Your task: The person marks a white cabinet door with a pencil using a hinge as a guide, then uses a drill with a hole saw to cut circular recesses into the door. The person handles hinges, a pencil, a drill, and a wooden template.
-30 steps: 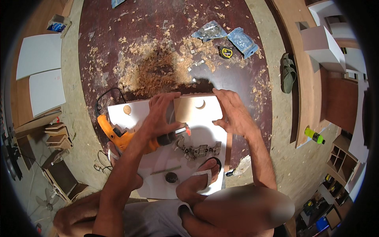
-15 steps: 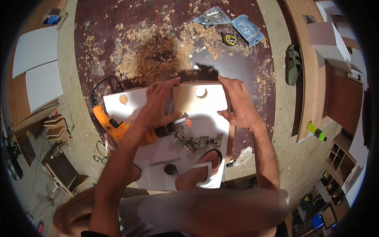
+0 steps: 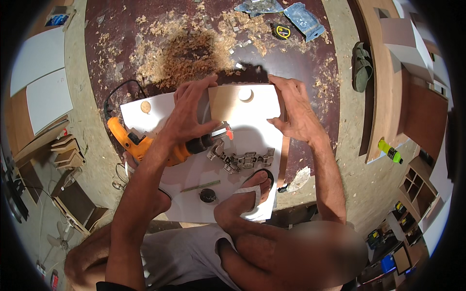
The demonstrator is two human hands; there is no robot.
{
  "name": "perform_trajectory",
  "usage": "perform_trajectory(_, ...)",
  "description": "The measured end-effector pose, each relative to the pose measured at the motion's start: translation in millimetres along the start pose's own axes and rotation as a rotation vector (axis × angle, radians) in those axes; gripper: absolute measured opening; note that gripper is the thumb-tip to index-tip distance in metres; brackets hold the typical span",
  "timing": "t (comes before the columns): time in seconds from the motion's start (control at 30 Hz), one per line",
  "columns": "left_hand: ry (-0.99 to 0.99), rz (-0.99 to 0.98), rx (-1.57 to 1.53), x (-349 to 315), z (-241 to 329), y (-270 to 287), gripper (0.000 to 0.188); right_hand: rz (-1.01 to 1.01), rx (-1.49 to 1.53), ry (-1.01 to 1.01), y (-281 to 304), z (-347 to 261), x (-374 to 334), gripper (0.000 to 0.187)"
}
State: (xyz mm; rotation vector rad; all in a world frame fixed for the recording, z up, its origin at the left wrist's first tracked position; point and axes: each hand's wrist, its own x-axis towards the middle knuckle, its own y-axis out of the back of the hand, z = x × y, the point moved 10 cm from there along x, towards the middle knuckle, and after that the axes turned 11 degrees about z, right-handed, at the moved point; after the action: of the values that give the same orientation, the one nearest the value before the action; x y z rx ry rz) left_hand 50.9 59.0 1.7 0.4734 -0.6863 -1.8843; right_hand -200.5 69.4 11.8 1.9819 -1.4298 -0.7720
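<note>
At white board (image 3: 194, 173): left hand (image 3: 187, 111), right hand (image 3: 298, 117), both spread, flanking pale panel (image 3: 227, 107).

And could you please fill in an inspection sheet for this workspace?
Surface: white panel over a dark red sheet.
Job's things: pale board; orange drill across the panel's left edge; metal hinges on the panel.
Clutter: wood shavings, blue packet and tape measure beyond the panel.
Hands: left hand at the board's left edge, right hand at its right edge; thumbs and fingers spread.
Cables: black cord curving near the drill.
Surroundings: green sandal and yellow-green bottle to the right, fan lower left.
</note>
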Motion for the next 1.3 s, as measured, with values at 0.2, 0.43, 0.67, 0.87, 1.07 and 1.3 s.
perform_trajectory(0.2,0.009,-0.004,0.005,-0.3,-3.5,-0.8,0.107,-0.009,-0.01,-0.025,-1.1,2.4,0.3,0.107)
perform_trajectory(0.43,0.002,-0.003,-0.002,-0.9,-3.5,-0.2,0.107,0.003,0.012,-0.017,0.0,0.0,-0.2,0.107)
perform_trajectory(0.67,0.005,-0.004,-0.009,-1.2,-2.8,0.3,0.107,-0.021,0.01,-0.039,-0.3,1.5,-0.4,0.108)
perform_trajectory(0.87,0.011,0.002,-0.029,-2.0,-3.6,-0.9,0.107,-0.014,0.033,-0.06,-1.9,4.3,-1.8,0.108)
perform_trajectory(1.07,0.023,-0.009,-0.02,-1.0,-5.5,-2.1,0.109,-0.021,0.03,-0.057,-2.1,4.1,-1.1,0.107)
perform_trajectory(1.3,0.037,-0.008,-0.049,0.9,-3.1,1.9,0.109,0.073,0.047,0.042,15.7,-4.5,-2.9,0.112)
